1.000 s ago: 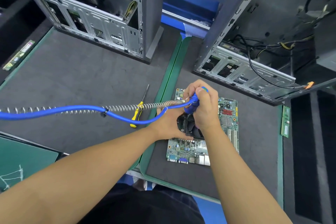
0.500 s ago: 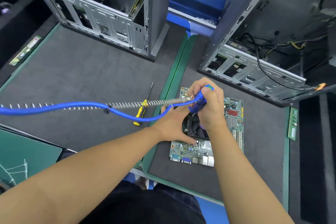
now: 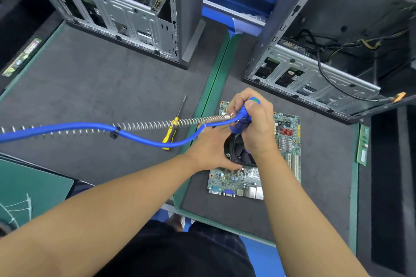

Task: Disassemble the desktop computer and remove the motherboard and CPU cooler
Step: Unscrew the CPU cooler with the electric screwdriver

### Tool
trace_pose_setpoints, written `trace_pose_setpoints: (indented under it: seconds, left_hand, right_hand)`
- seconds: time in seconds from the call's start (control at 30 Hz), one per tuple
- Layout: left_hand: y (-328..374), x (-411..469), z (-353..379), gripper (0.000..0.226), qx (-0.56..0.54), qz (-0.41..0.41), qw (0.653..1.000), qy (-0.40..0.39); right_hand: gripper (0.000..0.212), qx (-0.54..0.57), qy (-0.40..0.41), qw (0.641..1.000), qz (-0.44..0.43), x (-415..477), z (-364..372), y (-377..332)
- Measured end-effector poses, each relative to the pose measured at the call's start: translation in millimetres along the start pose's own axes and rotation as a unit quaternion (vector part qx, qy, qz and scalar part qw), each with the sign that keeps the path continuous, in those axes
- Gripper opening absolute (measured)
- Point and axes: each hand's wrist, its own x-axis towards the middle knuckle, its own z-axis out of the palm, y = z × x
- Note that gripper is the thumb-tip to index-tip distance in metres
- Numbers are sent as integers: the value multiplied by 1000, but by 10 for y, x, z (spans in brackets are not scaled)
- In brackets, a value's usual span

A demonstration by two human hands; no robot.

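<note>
A green motherboard [image 3: 289, 141] lies flat on the dark mat, its ports toward me. A black CPU cooler [image 3: 238, 152] with a fan sits on the board. My right hand [image 3: 256, 123] grips a blue powered screwdriver [image 3: 244, 116] upright over the cooler; its tip is hidden. A blue hose [image 3: 67, 127] and a metal spring run from it to the left. My left hand [image 3: 209, 148] rests against the cooler's left side, thumb on the board.
Two open computer cases stand behind: one [image 3: 126, 13] at back left, one [image 3: 315, 78] at back right with loose black cables. A yellow-handled screwdriver [image 3: 171, 134] lies on the left mat. RAM sticks lie at far right [image 3: 362, 145] and far left [image 3: 22, 56].
The view has shifted slightly. Both hands stay on the cooler and the blue screwdriver in the same place.
</note>
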Motion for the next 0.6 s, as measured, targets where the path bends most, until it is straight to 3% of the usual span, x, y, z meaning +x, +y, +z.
trace_pose_setpoints:
  seconds: [0.2, 0.3, 0.47, 0.6]
  left_hand:
    - [-114, -37, 34, 100, 17, -32, 999, -40]
    - [-116, -58, 58, 100, 75, -8, 997, 10]
    - [-118, -47, 86, 91, 64, -15, 998, 2]
    - [-103, -48, 83, 89, 50, -6, 998, 23]
  right_hand:
    - [25, 7, 5, 1000, -22, -103, -2, -72]
    - [24, 36, -24, 998, -38, -253, 15, -46]
    - [24, 40, 20, 999, 10, -400, -4, 40]
    - [25, 43, 51, 998, 1, -402, -35, 40]
